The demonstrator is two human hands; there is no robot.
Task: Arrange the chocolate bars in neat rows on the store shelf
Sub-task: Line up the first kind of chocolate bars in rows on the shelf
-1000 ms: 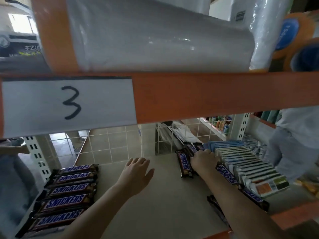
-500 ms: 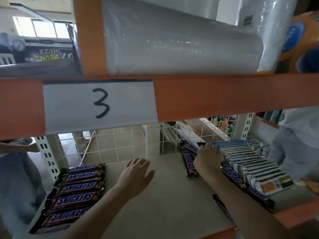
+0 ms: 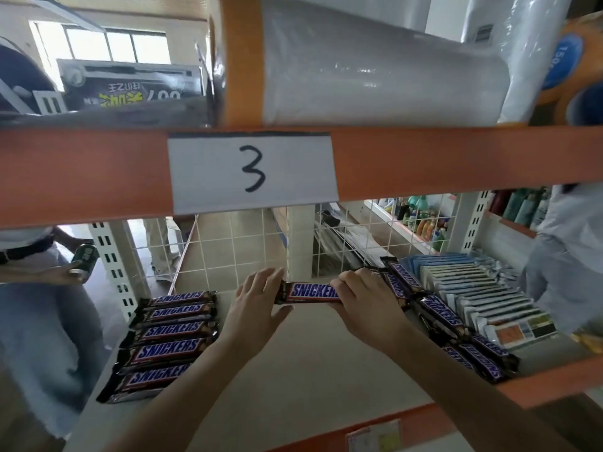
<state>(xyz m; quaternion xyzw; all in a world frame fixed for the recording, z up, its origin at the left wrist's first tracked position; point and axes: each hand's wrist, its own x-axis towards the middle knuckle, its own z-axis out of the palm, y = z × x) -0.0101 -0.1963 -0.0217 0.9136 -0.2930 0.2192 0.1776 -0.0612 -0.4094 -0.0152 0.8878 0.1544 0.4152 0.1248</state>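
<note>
A Snickers bar [image 3: 308, 292] is held level above the middle of the shelf [image 3: 313, 363]. My right hand [image 3: 362, 303] grips its right end. My left hand [image 3: 256, 303] pinches its left end between thumb and fingers. A neat row of several Snickers bars [image 3: 166, 340] lies side by side on the left of the shelf. More Snickers bars [image 3: 440, 316] lie in a loose, uneven line on the right, running from the back wire grid toward the front edge.
Rows of light flat packets [image 3: 483, 298] fill the shelf's right end. An orange beam with a paper label "3" [image 3: 253, 171] hangs overhead, plastic-wrapped rolls above it. A wire grid [image 3: 248, 246] backs the shelf. People stand at far left, holding a can [image 3: 83, 257], and at far right.
My right hand has lifted a bar from the right pile and brought it left to the middle. My left hand moved up and took hold of its other end. The camera shifted left.
</note>
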